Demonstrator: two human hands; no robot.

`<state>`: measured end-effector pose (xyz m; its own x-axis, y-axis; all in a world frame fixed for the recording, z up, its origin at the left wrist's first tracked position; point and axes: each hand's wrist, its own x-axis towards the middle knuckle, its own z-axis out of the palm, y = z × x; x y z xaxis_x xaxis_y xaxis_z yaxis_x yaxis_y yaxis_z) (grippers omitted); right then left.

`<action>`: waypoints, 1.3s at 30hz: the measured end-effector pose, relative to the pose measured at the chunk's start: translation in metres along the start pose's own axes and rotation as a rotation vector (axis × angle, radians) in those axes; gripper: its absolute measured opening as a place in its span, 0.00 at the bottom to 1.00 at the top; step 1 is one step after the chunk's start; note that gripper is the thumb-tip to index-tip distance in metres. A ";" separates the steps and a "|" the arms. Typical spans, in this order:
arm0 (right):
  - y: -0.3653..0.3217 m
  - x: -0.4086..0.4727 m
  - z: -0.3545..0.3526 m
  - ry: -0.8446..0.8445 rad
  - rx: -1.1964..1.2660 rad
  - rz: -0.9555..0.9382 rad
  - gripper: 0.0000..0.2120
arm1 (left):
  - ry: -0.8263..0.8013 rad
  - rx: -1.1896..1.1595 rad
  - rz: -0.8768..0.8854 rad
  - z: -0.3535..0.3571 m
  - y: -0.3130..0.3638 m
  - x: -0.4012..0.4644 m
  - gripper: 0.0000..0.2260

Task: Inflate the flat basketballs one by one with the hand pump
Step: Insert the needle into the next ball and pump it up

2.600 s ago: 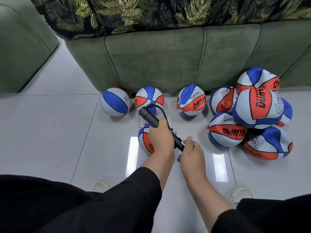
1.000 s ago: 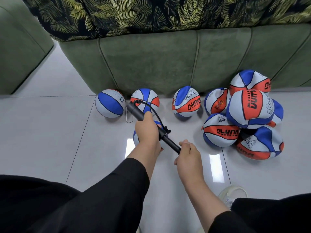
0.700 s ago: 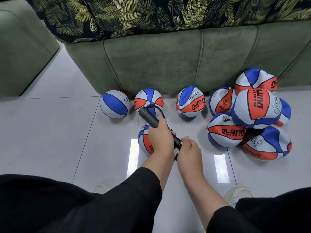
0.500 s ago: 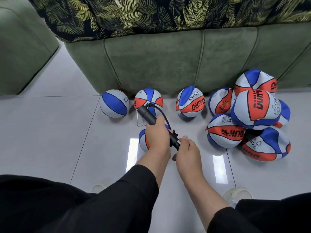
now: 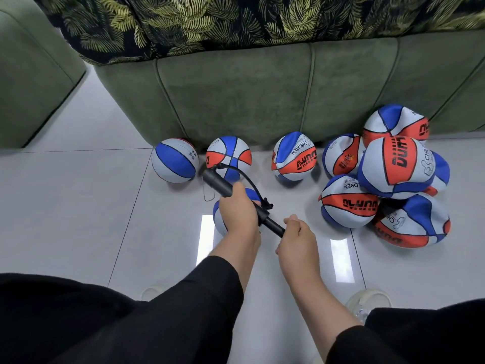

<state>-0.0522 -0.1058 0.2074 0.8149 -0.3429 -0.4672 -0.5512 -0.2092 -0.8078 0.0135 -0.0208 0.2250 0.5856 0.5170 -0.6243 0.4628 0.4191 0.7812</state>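
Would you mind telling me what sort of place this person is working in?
Most likely a home living room: a green upholstered sofa with a leaf-print cover stands on a glossy tiled floor, and the basketballs lie along its base.

Mid-frame, the left hand (image 5: 237, 210) curled around the pump barrel (image 5: 219, 183); just right and lower, the right hand (image 5: 298, 236) fisted its handle.
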 end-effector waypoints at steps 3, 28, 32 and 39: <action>-0.006 0.001 0.005 -0.001 0.022 0.012 0.18 | -0.032 0.010 0.027 0.002 -0.008 -0.011 0.09; -0.005 0.000 0.004 0.000 -0.012 0.002 0.17 | 0.023 -0.012 0.045 0.000 0.002 -0.007 0.07; -0.012 -0.002 0.008 -0.013 0.011 0.005 0.19 | 0.011 0.001 0.054 0.003 -0.005 -0.021 0.06; -0.012 -0.004 0.005 -0.063 -0.043 -0.054 0.18 | -0.005 -0.043 -0.018 0.000 0.005 -0.001 0.10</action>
<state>-0.0481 -0.0967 0.2173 0.8526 -0.2717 -0.4464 -0.5123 -0.2653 -0.8168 0.0152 -0.0191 0.2294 0.5809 0.5054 -0.6380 0.4444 0.4598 0.7688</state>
